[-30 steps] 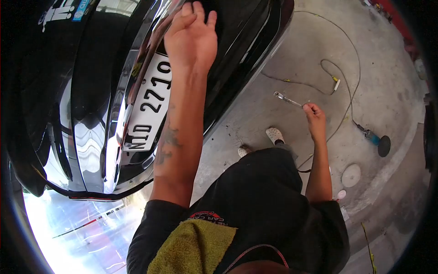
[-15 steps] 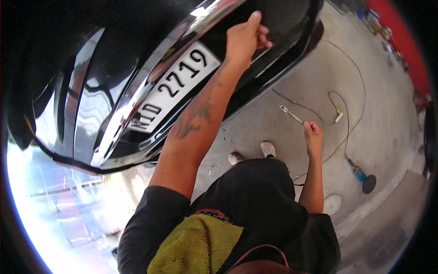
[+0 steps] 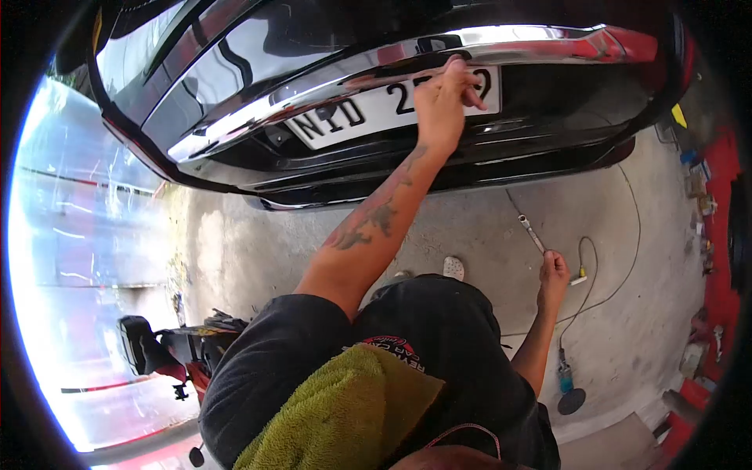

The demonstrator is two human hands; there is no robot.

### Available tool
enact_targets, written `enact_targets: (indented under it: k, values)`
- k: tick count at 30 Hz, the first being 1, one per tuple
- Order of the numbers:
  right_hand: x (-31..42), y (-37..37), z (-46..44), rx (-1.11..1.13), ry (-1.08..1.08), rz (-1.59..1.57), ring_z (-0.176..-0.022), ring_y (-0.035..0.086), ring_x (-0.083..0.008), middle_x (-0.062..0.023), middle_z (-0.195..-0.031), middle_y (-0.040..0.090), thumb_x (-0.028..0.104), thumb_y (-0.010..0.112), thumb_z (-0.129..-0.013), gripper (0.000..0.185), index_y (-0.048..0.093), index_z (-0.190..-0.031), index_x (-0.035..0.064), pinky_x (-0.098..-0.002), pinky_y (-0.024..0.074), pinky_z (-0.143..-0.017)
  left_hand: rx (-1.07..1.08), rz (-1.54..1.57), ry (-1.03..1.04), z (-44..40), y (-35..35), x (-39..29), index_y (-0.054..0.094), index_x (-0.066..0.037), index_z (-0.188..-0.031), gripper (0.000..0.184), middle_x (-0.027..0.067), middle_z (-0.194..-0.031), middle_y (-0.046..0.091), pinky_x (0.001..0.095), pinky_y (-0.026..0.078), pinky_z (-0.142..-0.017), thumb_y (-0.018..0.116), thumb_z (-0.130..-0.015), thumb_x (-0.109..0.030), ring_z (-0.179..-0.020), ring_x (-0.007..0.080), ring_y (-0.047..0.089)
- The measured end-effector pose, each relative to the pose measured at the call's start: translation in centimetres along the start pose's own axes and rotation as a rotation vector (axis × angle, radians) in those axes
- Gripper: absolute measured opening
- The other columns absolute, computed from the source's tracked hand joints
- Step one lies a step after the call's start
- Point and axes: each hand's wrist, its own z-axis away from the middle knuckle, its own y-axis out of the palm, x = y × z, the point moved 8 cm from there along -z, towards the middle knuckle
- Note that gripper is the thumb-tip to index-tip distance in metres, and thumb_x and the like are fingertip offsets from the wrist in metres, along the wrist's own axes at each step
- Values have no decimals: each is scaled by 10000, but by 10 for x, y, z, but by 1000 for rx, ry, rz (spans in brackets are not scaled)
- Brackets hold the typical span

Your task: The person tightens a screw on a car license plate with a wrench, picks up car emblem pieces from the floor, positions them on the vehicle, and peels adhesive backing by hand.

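My left hand [image 3: 442,106] is raised in front of the number plate [image 3: 345,121] on the black car [image 3: 548,141]. Its thumb points up to the lower edge of the chrome trim [image 3: 517,47], and its loosely bent fingers stand apart, covering some of the plate's digits. Whether the thumb touches the trim cannot be made out. Lower on the right, my right hand [image 3: 554,270] is closed around one end of a metal wrench [image 3: 533,233]; the ring end points up and left, over the floor. A yellow-green towel [image 3: 337,407] hangs on my chest.
A teal power tool with a dark round pad [image 3: 570,392] lies on the concrete floor at lower right, its cable [image 3: 636,235] looping across. A motorbike [image 3: 188,348] stands at lower left. Assorted items line the red wall [image 3: 724,290] at the far right.
The view has turned so the car's rear now spans the top. My left hand has moved from further along the car to in front of the plate. The wrench stays in my right hand.
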Motion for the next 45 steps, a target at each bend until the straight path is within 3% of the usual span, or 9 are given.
enact_targets:
  k: [8,14,19,22,27,31,36,40,45]
  values:
    - [18,53,17,28,3,128,-581,330,-16,103,-664,413,271,640,-975,231,643,-846,80,-226,230,-514,195,77,-275,63,-103,-54,627,77,-1060,496,104,-703,602,341,536,-663,444,-1065,-384,-675,217,647]
    - [-7,103,31,188,83,220,-591,353,-31,90,-652,426,262,643,-960,232,636,-849,58,-238,273,-523,1133,435,36,208,-150,-192,631,59,-1230,677,205,-1138,664,463,507,-888,631,-929,-548,-1013,352,655]
    - [-13,144,30,301,-13,448,-516,340,-23,98,-615,396,259,646,-976,184,644,-899,91,-230,252,-471,1274,260,362,260,-151,-299,672,-21,-1180,491,173,-1144,664,600,430,-967,636,-952,-455,-1049,363,631]
    - [7,180,48,387,-3,453,-597,368,-29,99,-672,430,271,648,-960,230,633,-864,62,-226,284,-532,1032,208,603,261,-201,-333,692,-75,-1077,284,119,-1159,669,612,424,-951,608,-983,-329,-1048,312,634]
    - [10,199,59,451,48,400,-626,372,-27,104,-693,439,298,662,-952,243,648,-858,75,-227,284,-550,-695,-200,489,303,-448,-337,665,-122,-1081,240,54,-1133,596,655,352,-1045,624,-940,-312,-1087,303,545]
    - [-12,192,65,430,64,381,-565,344,-14,112,-650,410,262,640,-977,208,640,-860,89,-222,245,-504,-204,602,273,308,-470,-279,494,-24,-1379,521,205,-1458,471,666,352,-1043,546,-982,-356,-1356,455,402]
    - [-26,180,77,401,133,407,-513,341,-20,95,-604,400,238,618,-990,198,626,-861,89,-225,234,-468,-779,-592,-64,387,-484,-165,502,-4,-1367,468,207,-1362,551,457,551,-907,485,-1015,-311,-1185,352,585]
    - [-29,193,83,472,146,502,-511,361,-27,85,-605,413,244,623,-988,201,629,-872,80,-226,252,-465,-858,666,-88,410,-456,-72,572,-25,-1314,396,150,-1292,619,473,520,-971,506,-1004,-264,-1151,300,609]
    - [-46,208,93,561,209,516,-509,372,-35,77,-609,423,264,613,-993,227,628,-877,70,-232,270,-459,-771,809,238,398,-496,-177,546,16,-1316,408,201,-1375,550,527,350,-1127,491,-1008,-245,-1279,346,505]
